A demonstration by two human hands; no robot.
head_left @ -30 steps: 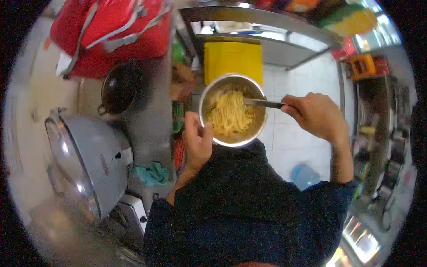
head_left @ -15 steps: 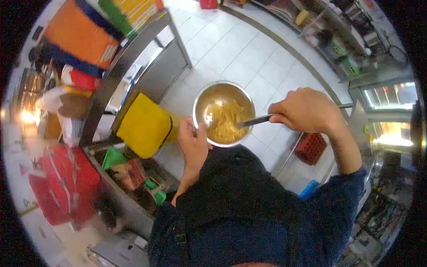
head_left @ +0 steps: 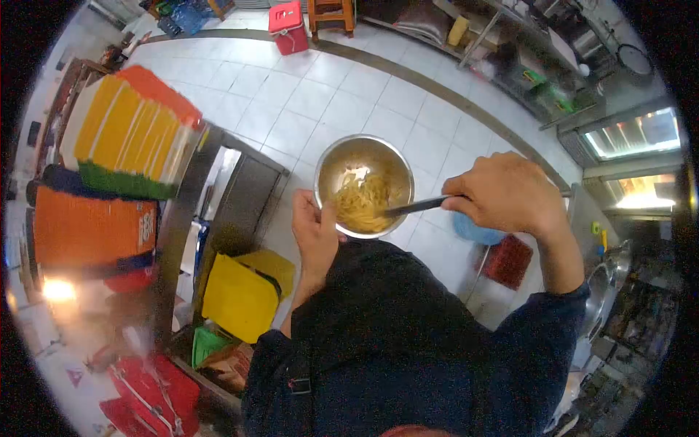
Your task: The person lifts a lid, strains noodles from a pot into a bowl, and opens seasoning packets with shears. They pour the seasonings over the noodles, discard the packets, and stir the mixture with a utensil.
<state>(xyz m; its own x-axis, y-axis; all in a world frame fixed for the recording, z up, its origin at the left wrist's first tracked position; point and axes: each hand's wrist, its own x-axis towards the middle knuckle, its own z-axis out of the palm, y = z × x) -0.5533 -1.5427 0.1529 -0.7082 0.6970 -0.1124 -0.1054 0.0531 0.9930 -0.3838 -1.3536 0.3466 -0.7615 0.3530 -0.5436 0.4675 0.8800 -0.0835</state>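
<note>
Your left hand [head_left: 314, 231] gripped the rim of the metal bowl [head_left: 362, 156], held up in front of your chest over the tiled floor [head_left: 342, 95]. Yellow noodles [head_left: 362, 206] sat in the bowl's near side. Your right hand [head_left: 506, 193] was closed round the utensil [head_left: 415, 207], tip in the noodles. Yellow bin [head_left: 244, 295] was lower left, well apart.

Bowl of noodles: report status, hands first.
Left hand grips the bowl rim. Right hand holds a utensil, tip in the noodles. Bowl held in the air over tiled floor, nothing blocking.
</note>
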